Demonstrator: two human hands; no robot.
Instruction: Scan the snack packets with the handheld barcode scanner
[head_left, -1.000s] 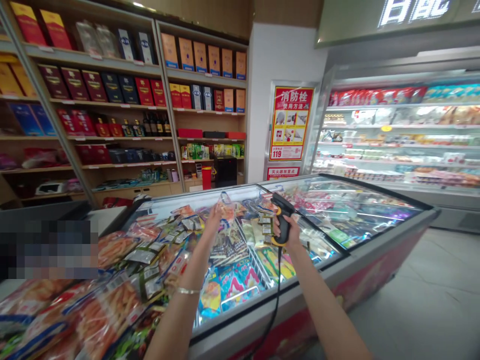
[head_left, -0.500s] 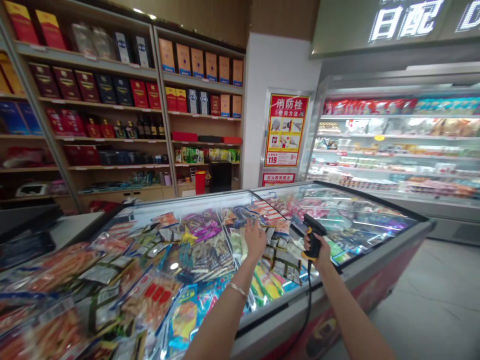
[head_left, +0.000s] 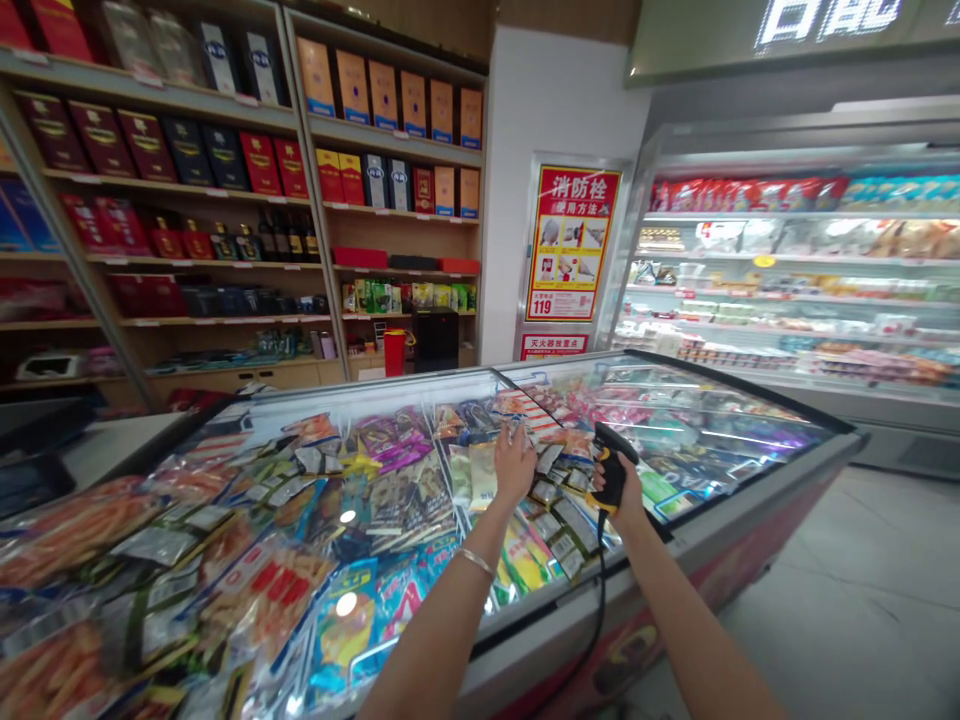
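Right fingers (head_left: 598, 473): wrapped around the handle of a black-and-yellow scanner (head_left: 613, 480), the right hand (head_left: 631, 492) carrying it tilted above the chest freezer (head_left: 757, 500).
Left fingers (head_left: 508, 440): reaching forward, palm down and slightly spread, close to silver-backed packets (head_left: 568, 525); whether the tips pinch anything cannot be told.
Scanner hold: gripped by its handle, probably to leave the head clear of the palm; the black cord (head_left: 602, 580) hangs below, toward the freezer's front edge.
Packet placement: just right of the left hand (head_left: 514, 468), overlapping and appearing to rest on the freezer's glass, likely laid flat because soft bags would not stand.
Packet look: shiny silver with dark edges and pale printed panels, their lettering too small to read.
Scanner look: matte black body, yellow trim along the handle.
Freezer's left side: heaped clear bags (head_left: 274, 590) of tan food, blue-edged, among more silver packets.
Back wall: a red-and-yellow poster (head_left: 574, 245) beside shelves (head_left: 405, 220) of boxed goods.
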